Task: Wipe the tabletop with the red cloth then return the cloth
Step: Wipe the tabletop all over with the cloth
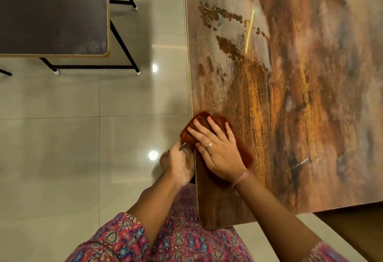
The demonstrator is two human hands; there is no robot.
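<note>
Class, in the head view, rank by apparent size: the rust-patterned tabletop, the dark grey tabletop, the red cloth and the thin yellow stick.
1. Rust-patterned tabletop, largest.
2. Dark grey tabletop, cut off by the frame and farther away.
3. Red cloth, partly hidden under the right hand.
4. Thin yellow stick, smallest.

Red cloth (pixel 209 125) bunched flat at tabletop's (pixel 300 100) left edge, one corner overhanging. Tabletop: glossy, mottled brown-orange wood-look print.

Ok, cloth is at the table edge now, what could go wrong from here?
1. The red cloth overhangs the table's edge; the crumbs may miss the cupped left hand and land on the floor.
2. The right hand has only reached this edge; the yellow strip lies farther off.
</note>
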